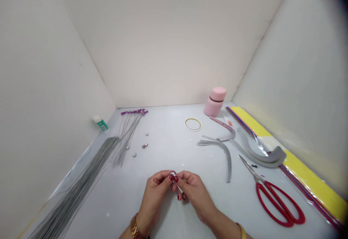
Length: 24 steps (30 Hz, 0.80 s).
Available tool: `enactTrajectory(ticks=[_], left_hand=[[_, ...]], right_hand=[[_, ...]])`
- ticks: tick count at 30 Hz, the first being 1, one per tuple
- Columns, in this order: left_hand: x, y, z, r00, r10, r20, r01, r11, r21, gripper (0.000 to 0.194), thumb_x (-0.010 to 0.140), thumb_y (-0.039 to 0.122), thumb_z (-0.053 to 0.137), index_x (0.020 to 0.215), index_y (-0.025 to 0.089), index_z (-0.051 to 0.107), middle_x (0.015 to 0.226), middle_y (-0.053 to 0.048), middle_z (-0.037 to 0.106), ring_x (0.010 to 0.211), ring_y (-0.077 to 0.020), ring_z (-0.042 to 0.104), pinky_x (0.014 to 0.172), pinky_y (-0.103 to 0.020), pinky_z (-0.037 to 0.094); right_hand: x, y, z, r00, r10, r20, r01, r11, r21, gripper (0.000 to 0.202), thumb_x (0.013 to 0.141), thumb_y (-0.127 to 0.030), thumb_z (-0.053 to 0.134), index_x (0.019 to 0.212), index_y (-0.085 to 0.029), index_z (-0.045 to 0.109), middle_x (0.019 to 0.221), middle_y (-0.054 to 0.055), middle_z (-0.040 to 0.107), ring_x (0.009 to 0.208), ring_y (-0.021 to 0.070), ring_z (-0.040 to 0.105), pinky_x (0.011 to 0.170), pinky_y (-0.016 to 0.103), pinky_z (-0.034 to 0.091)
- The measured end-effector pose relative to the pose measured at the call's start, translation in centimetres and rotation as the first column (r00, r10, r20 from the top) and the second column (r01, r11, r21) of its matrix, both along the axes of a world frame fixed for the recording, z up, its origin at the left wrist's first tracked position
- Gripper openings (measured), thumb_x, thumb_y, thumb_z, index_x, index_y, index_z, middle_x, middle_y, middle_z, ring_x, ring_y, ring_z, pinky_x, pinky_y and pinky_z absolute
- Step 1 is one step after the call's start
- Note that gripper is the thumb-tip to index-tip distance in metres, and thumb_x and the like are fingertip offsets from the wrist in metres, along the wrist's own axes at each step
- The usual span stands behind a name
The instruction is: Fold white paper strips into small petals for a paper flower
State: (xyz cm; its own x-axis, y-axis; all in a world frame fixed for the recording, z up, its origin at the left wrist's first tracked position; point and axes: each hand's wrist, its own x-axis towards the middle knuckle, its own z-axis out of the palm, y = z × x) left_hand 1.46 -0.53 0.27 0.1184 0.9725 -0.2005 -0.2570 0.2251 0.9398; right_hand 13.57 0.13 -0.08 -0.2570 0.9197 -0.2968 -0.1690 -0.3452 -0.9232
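Note:
My left hand [159,187] and my right hand [192,190] meet near the front middle of the table. Thumbs and fingertips of both pinch a small silver-white paper star [173,174], mostly covered by the fingers. Beyond my left hand lie several tiny silver paper stars [134,155], and one small piece [144,146] among them looks reddish. To the right of my right hand is a curved bundle of grey paper strips [227,155]. Red-handled scissors [280,204] rest further right, their blades pointing away and to the left.
Grey wire stems [81,184] run along the left, with purple-tipped stems [133,112] behind. A green-and-white glue bottle [102,124] leans by the left wall. At the back are a tape roll [186,124] and pink flask [214,106]. Coloured sheets [301,170] line the right.

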Motion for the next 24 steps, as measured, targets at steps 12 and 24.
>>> enactTrajectory(ticks=[12,24], left_hand=[[-0.7,-0.1,-0.9,0.956,0.110,-0.271,-0.087,0.992,0.095,0.017,0.079,0.026,0.055,0.079,0.011,0.064,0.061,-0.004,0.064,0.059,-0.0156,0.059,0.060,-0.027,0.048],[-1.5,-0.4,-0.8,0.806,0.209,-0.554,0.075,0.892,0.446,0.021,0.077,0.015,0.053,0.090,0.022,0.069,0.089,-0.007,0.070,0.085,-0.0205,0.061,0.080,-0.034,0.045]], right_hand=[[0.2,-0.1,-0.6,0.996,0.001,0.094,-0.002,1.000,0.008,0.021,0.072,-0.033,0.061,0.064,-0.013,0.059,0.057,0.000,0.061,0.043,0.0070,0.049,0.041,0.018,0.031],[0.1,0.0,-0.7,0.999,0.003,0.044,-0.004,0.999,0.042,0.025,0.074,-0.038,0.060,0.079,-0.014,0.062,0.062,-0.001,0.058,0.046,0.0071,0.050,0.044,0.018,0.033]])
